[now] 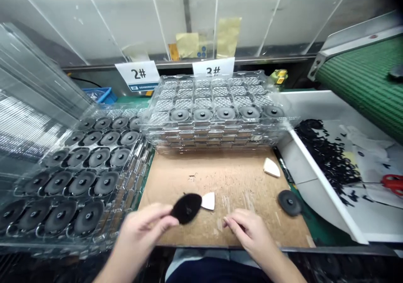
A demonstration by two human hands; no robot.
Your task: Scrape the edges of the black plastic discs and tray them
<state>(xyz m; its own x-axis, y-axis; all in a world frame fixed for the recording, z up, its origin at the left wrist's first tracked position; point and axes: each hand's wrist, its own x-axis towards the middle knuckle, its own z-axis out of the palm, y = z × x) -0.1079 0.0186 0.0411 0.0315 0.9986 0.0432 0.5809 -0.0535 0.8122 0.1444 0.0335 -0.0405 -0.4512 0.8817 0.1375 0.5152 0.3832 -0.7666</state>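
Between thumb and fingers, my left hand (146,228) grips a black rounded part (186,208), tilted and held above the brown board (176,167). My right hand (250,230) is closed in a pinch over the board's front. Whatever its fingertips may hold is too small to make out. Just beyond the held part lies a white wedge-shaped piece (209,200). A second white wedge (271,168) rests near the board's right edge. Closer to me on that side sits a round black part (289,203) with a small centre knob.
Stacked clear trays (214,127) stand behind the board, with round black parts in the front row. More filled trays (97,157) are on the left. At right, a white bin (317,186) holds black scraps and red-handled scissors (393,184), below a green conveyor belt (365,69).
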